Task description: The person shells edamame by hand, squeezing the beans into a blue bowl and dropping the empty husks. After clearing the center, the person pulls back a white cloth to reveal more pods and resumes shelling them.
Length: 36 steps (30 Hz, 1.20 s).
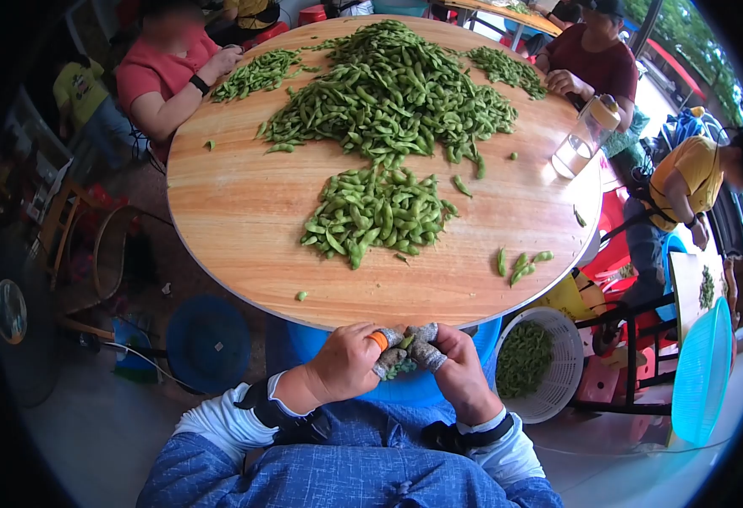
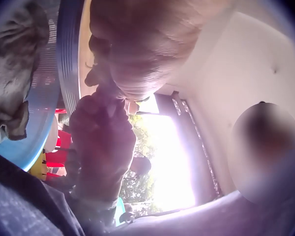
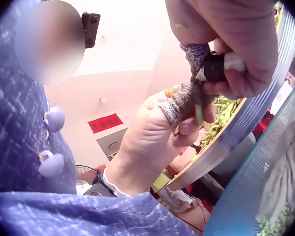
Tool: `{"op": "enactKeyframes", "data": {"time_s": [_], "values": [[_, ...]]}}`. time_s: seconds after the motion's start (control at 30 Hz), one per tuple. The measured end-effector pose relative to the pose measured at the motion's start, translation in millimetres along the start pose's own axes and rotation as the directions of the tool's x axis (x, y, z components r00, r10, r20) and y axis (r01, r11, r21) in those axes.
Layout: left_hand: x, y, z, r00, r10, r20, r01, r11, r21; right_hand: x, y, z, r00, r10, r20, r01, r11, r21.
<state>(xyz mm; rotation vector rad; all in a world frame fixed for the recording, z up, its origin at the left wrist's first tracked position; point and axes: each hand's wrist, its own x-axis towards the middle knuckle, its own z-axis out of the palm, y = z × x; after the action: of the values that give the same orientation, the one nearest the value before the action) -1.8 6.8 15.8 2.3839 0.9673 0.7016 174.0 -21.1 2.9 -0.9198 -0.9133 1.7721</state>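
Note:
Both hands meet at the table's near edge, above a blue basket (image 1: 304, 343). The left hand (image 1: 346, 360), with an orange band and grey finger covers, pinches a green pod (image 1: 406, 342). Grey covers also wrap the thumb and finger of the right hand (image 1: 460, 368), whose tips close on the pod's other side. In the right wrist view the pod (image 3: 199, 114) shows under the left hand's (image 3: 147, 128) fingers, with the right hand (image 3: 241, 44) touching them. A small heap of pods (image 1: 376, 216) lies on the table (image 1: 228, 212) ahead of the hands.
A large pod pile (image 1: 397, 93) covers the table's far middle. A clear jug (image 1: 586, 135) stands at the right edge. Three people sit or stand around. A white basket (image 1: 562, 364) of pods is at the lower right. Loose pods (image 1: 520, 269) lie near the right rim.

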Motion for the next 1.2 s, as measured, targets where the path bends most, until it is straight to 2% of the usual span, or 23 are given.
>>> {"op": "enactKeyframes", "data": {"time_s": [0.03,0.1,0.13,0.2,0.23,0.3,0.33,0.4,0.53,0.63,0.7,0.73,0.8,0.83,0.87,0.9,0.93,0.97,1.0,1.07,1.1,1.2], "values": [[0,1,1,0.998,-0.062,0.000,0.061,0.985,-0.161,0,2,-1,1.000,-0.019,0.008,0.019,1.000,0.007],[1,1,4,0.983,-0.182,0.030,0.174,0.869,-0.464,0,6,-2,0.998,-0.056,0.023,0.055,0.998,0.020],[-1,-3,6,0.963,-0.250,0.097,0.257,0.756,-0.601,-1,5,0,0.997,-0.078,0.006,0.078,0.997,-0.027],[-4,-10,11,0.904,-0.341,0.259,0.399,0.452,-0.798,-3,1,4,0.992,-0.124,-0.022,0.121,0.985,-0.122],[-2,-9,12,0.893,-0.365,0.262,0.394,0.354,-0.848,-2,1,2,0.985,-0.170,-0.027,0.156,0.949,-0.275],[1,-8,4,0.956,-0.290,0.051,0.264,0.766,-0.586,-2,4,-4,0.965,-0.261,-0.016,0.209,0.804,-0.557],[2,-7,1,0.976,-0.213,-0.035,0.184,0.904,-0.387,-2,3,-2,0.951,-0.310,-0.004,0.243,0.755,-0.609],[2,-4,1,0.987,-0.134,-0.084,0.100,0.939,-0.328,-3,-2,4,0.916,-0.401,0.028,0.303,0.642,-0.704],[7,-5,-3,0.998,-0.034,-0.061,0.013,0.945,-0.326,-5,-5,8,0.912,-0.405,0.064,0.299,0.551,-0.779],[10,-3,0,0.998,-0.055,-0.029,0.048,0.975,-0.219,-5,-7,10,0.918,-0.388,0.081,0.279,0.487,-0.828],[9,-2,5,0.989,-0.146,0.021,0.147,0.974,-0.172,-5,-7,10,0.922,-0.377,0.086,0.251,0.415,-0.875],[8,-3,7,0.981,-0.190,0.047,0.195,0.970,-0.147,-5,-5,10,0.920,-0.387,0.063,0.263,0.490,-0.831],[6,-8,15,0.980,-0.200,-0.018,0.175,0.893,-0.414,-4,-2,9,0.914,-0.405,0.013,0.288,0.626,-0.725],[7,-10,16,0.977,-0.209,-0.049,0.151,0.831,-0.536,-3,-5,9,0.938,-0.339,-0.077,0.244,0.800,-0.548],[7,-10,13,0.964,-0.265,0.019,0.216,0.741,-0.636,-3,-10,10,0.957,-0.249,-0.147,0.189,0.923,-0.334],[8,-7,7,0.946,-0.310,0.093,0.279,0.635,-0.720,-3,-14,10,0.971,-0.145,-0.192,0.128,0.987,-0.096],[8,-5,-1,0.923,-0.345,0.172,0.340,0.516,-0.786,-3,-17,6,0.982,-0.101,-0.158,0.095,0.994,-0.045],[8,-5,-7,0.903,-0.284,0.322,0.428,0.650,-0.628,-3,-21,-1,0.991,-0.059,-0.120,0.060,0.998,0.004],[8,-4,-6,0.922,-0.229,0.313,0.381,0.684,-0.622,-4,-23,-4,0.997,-0.016,-0.078,0.020,0.998,0.051],[7,-4,-1,0.948,-0.120,0.294,0.282,0.744,-0.606,-2,-20,-2,0.991,0.011,-0.130,-0.002,0.997,0.073],[7,-8,0,0.931,-0.060,0.361,0.283,0.745,-0.604,-2,-19,-1,0.992,0.014,-0.128,-0.002,0.996,0.090],[6,-4,6,0.931,-0.145,0.335,0.361,0.500,-0.787,-4,-18,1,0.989,-0.014,-0.149,0.024,0.998,0.060]]}}
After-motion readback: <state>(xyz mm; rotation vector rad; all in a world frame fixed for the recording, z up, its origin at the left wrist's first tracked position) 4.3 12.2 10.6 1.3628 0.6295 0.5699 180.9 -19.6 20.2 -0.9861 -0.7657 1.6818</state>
